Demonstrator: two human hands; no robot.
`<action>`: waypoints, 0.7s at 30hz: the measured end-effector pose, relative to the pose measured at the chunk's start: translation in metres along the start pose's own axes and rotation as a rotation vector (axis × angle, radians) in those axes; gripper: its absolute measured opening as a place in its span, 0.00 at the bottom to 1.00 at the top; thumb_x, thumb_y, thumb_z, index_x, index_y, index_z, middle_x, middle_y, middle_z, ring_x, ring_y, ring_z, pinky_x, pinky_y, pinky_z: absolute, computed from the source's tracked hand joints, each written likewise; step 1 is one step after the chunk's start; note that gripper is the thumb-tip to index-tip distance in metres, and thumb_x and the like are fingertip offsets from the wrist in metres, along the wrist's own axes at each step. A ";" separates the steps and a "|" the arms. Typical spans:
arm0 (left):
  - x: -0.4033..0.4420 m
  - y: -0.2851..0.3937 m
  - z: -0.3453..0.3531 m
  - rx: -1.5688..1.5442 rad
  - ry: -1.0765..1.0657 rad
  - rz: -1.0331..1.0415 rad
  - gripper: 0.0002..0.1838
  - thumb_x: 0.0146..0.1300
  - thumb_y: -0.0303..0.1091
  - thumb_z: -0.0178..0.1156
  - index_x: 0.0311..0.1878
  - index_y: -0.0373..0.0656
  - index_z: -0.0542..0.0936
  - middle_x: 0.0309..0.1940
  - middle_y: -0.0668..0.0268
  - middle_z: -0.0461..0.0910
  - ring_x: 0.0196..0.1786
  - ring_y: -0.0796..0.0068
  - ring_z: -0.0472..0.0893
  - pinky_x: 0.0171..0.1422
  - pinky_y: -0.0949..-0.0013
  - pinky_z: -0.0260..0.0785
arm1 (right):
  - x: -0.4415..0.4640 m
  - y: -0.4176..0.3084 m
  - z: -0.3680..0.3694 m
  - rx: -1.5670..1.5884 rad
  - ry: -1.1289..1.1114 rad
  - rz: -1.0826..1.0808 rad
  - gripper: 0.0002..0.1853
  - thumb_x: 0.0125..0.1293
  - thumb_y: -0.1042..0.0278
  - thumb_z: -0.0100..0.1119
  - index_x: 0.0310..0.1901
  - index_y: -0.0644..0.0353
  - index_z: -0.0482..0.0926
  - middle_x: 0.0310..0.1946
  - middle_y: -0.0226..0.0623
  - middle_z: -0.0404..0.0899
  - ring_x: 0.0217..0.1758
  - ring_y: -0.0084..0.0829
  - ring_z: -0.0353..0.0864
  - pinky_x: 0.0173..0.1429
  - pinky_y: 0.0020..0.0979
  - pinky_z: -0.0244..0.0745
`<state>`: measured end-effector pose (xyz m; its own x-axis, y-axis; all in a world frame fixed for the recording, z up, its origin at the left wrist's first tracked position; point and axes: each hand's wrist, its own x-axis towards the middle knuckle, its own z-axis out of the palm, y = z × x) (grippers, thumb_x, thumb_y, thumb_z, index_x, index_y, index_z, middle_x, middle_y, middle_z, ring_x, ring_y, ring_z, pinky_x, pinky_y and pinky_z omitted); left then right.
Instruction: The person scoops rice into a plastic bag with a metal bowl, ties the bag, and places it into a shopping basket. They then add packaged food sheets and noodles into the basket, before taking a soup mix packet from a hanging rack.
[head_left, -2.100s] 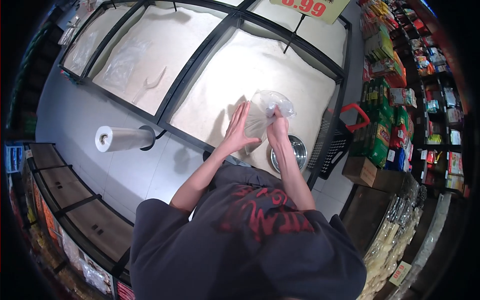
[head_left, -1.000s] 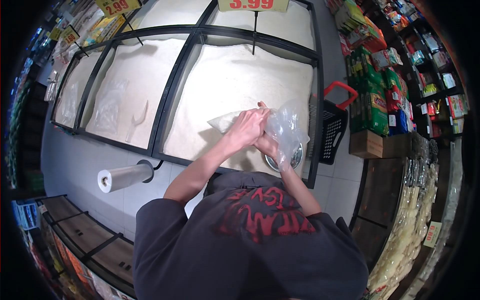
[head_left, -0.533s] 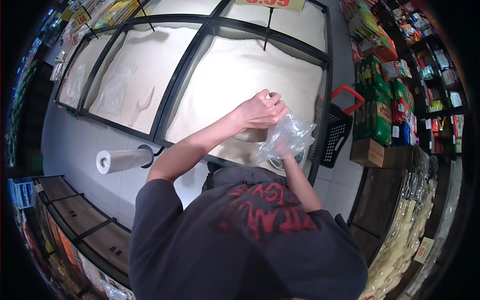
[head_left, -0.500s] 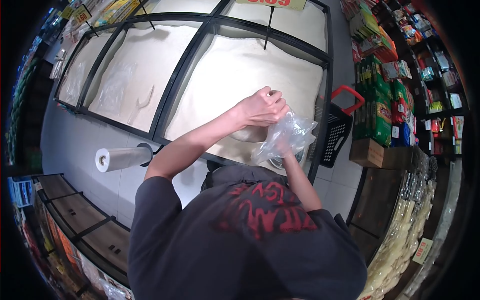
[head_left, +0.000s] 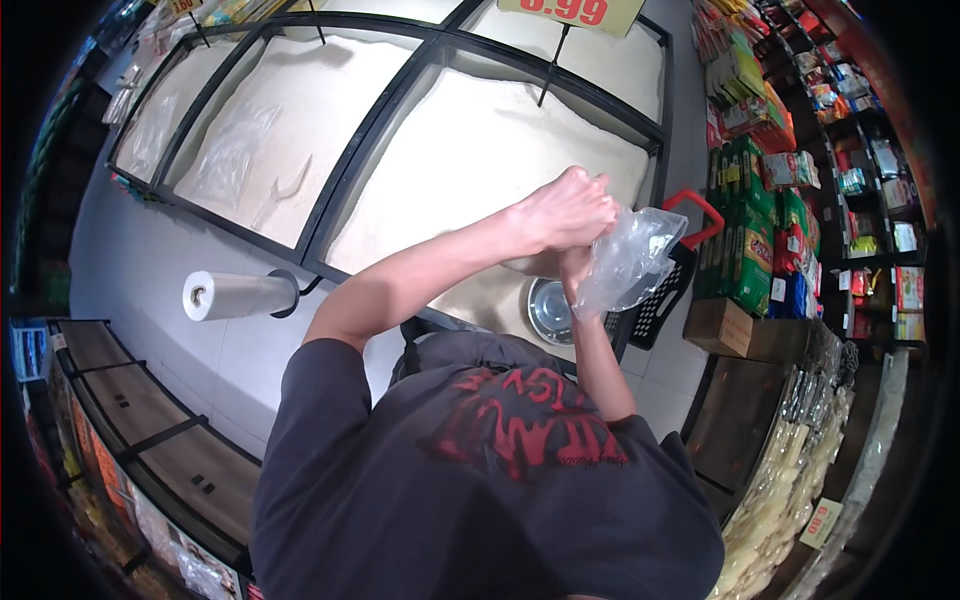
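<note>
My left hand (head_left: 572, 212) is closed in a fist around the gathered neck of a clear plastic bag (head_left: 638, 258), above a bin of white grain (head_left: 480, 140). The bag's loose, crumpled end sticks out to the right. Right against it from below, my right hand (head_left: 574, 268) grips the same bag, its fingers partly covered by the plastic and my left hand. Beneath my left wrist a pale, rounded part of the bag shows, mostly hidden. A round metal bowl (head_left: 550, 308) rests at the bin's near right corner, beside my right forearm.
Black dividers (head_left: 352, 165) separate the bins; a price sign (head_left: 575, 12) stands on a thin post. At left is a plastic bag roll (head_left: 240, 296). A black basket (head_left: 660, 300) with a red handle (head_left: 705, 222) stands right of the bins, near stacked green packages (head_left: 745, 260).
Both hands have come together and shifted right with the bag, whose loose end now points farther right. The metal bowl, partly covered before, is now in plain sight.
</note>
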<state>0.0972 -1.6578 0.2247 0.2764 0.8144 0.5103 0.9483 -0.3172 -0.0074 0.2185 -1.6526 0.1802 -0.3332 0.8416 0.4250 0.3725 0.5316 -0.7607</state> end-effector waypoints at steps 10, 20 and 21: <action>-0.080 -0.039 0.009 -1.187 0.401 -0.588 0.20 0.76 0.42 0.55 0.29 0.40 0.79 0.22 0.71 0.76 0.25 0.84 0.72 0.28 0.76 0.63 | 0.073 -0.003 -0.035 0.862 -0.285 0.246 0.18 0.83 0.55 0.40 0.32 0.52 0.68 0.11 0.23 0.57 0.15 0.23 0.62 0.47 0.29 0.71; -0.082 0.066 0.040 -2.785 0.272 -0.615 0.56 0.60 0.84 0.30 0.82 0.53 0.49 0.75 0.57 0.64 0.73 0.60 0.69 0.71 0.49 0.72 | 0.071 -0.031 -0.038 1.187 -0.664 0.117 0.18 0.84 0.55 0.33 0.34 0.51 0.65 0.09 0.24 0.58 0.16 0.26 0.65 0.54 0.31 0.69; -0.079 0.067 0.032 -2.879 0.420 -0.536 0.57 0.58 0.84 0.30 0.81 0.52 0.50 0.75 0.57 0.63 0.76 0.59 0.67 0.77 0.48 0.65 | 0.071 -0.028 -0.037 1.179 -0.673 0.122 0.18 0.84 0.55 0.33 0.34 0.51 0.65 0.09 0.24 0.58 0.16 0.26 0.65 0.54 0.31 0.69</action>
<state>0.1440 -1.7281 0.1561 0.0067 0.9835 0.1808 -0.9968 -0.0080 0.0801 0.2167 -1.6039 0.2500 -0.8319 0.4880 0.2641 -0.4117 -0.2238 -0.8834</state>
